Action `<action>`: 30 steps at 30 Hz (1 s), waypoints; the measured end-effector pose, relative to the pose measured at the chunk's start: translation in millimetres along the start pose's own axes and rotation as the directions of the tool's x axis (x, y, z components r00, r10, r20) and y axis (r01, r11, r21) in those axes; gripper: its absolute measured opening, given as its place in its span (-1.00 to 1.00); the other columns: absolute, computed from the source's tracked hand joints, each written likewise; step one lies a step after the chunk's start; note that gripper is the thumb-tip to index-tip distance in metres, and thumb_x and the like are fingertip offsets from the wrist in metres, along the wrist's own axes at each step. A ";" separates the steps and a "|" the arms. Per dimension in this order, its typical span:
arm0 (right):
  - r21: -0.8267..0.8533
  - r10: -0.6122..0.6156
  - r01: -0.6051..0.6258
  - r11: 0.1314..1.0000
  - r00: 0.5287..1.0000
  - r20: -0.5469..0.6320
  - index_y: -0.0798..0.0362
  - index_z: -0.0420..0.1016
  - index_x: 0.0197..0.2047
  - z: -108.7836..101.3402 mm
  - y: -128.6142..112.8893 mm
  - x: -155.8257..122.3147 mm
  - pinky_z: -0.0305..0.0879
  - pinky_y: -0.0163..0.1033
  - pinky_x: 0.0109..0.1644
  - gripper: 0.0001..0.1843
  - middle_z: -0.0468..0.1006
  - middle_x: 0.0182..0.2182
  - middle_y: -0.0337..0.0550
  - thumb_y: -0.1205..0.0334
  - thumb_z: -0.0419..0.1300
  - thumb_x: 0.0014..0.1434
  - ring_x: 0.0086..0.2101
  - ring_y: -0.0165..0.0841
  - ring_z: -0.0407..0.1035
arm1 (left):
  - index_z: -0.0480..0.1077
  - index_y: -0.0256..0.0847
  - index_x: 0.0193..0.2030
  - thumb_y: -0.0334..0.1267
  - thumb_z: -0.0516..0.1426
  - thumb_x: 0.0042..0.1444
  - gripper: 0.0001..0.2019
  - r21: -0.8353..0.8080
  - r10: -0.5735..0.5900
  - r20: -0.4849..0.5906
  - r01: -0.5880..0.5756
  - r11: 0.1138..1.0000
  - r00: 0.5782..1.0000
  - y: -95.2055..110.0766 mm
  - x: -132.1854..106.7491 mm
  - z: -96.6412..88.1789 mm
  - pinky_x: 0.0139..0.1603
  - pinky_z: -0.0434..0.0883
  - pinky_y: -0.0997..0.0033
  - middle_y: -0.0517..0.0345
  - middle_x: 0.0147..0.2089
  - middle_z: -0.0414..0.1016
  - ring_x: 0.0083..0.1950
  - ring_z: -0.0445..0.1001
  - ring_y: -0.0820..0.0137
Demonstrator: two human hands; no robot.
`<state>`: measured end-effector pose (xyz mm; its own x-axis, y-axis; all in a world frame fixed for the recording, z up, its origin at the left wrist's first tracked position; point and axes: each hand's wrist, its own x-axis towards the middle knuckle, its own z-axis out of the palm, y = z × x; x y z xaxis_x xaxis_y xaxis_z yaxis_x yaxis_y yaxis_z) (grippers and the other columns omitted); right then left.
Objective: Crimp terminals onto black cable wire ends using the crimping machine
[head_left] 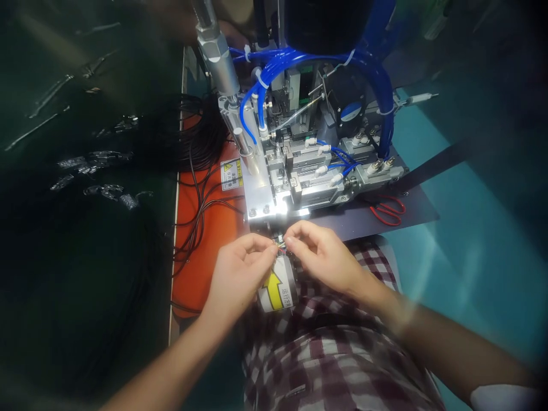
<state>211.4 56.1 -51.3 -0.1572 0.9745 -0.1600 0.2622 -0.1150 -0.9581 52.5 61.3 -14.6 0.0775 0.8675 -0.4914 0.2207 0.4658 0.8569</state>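
Observation:
My left hand [237, 274] and my right hand [319, 251] meet in front of me, both pinched on the thin coloured wires of a cable end [280, 244] held between their fingertips. Just below them sits a white cylinder with a yellow arrow label [278, 291], partly hidden by my left hand. Directly beyond my hands stands a small metal machine [299, 171] with blue air hoses [274, 74] and silver cylinders.
Black cables [201, 137] coil and trail over an orange mat [205, 228] at the left. Red-handled scissors [387, 210] lie on the dark plate to the machine's right. Clear packets [98, 165] are scattered on the dark surface far left. My checked clothing fills the foreground.

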 end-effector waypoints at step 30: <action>0.296 0.173 -0.169 0.940 0.985 0.013 0.04 0.28 -0.42 14.4 19.5 15.6 0.05 -0.36 -0.57 -0.78 0.24 -0.67 -0.42 0.14 0.15 0.20 -0.66 -0.52 0.12 | 0.46 -0.24 -0.14 -0.46 0.04 0.24 -0.81 0.612 0.727 0.216 -0.671 0.419 0.651 -37.6 29.3 -14.9 -0.21 0.41 0.50 0.12 -0.27 0.43 -0.23 0.44 0.45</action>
<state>200.3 66.3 -75.9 -0.1223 0.9373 -0.3263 -0.0093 -0.3298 -0.9440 32.0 71.9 -59.0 0.4212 0.8660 0.2696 0.6356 -0.4939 0.5934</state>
